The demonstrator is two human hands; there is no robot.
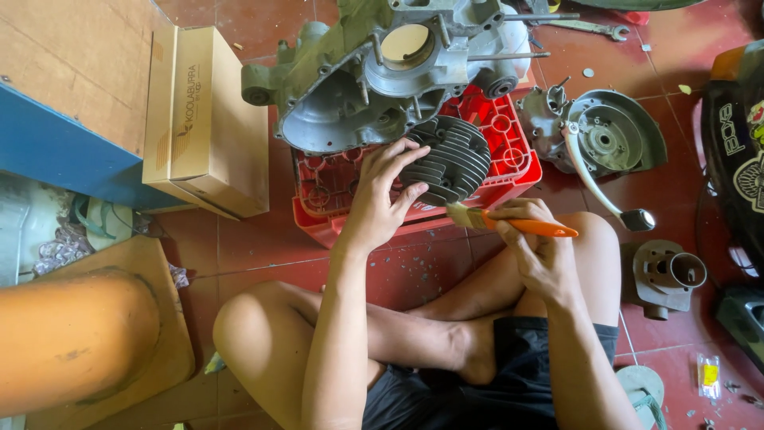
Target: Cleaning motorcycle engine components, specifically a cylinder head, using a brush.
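Near the middle of the frame, my left hand (380, 195) lies spread on the finned cylinder head (454, 159), fingers fanned over its left edge and steadying it rather than closing round it. That dark ribbed head rests tilted on a red plastic crate (509, 171), which sits on the red tiled floor (255, 239) in front of my crossed legs.

My right hand (535, 247), just right of centre, is closed around the orange handle of a paintbrush (509, 223) — thumb and fingers wrapped on it, the handle's tip pointing right. The pale bristles point left and sit just at the lower edge of the finned cylinder head, between my two hands; whether they touch the fins I cannot tell.

Above the crate, at the top centre, a large grey engine crankcase (358, 80) lies partly over the crate's far side, with bare studs sticking out to the right. To the right of the crate rests a round engine side cover (613, 135) with a white kick lever (593, 179) curving down toward the lower right. Further down at the right edge stands a small grey cylinder barrel (668, 275). At the upper left lies a long cardboard box (211, 119) beside a blue-edged wooden board (64, 151), and a spanner (593, 29) lies near the top right.
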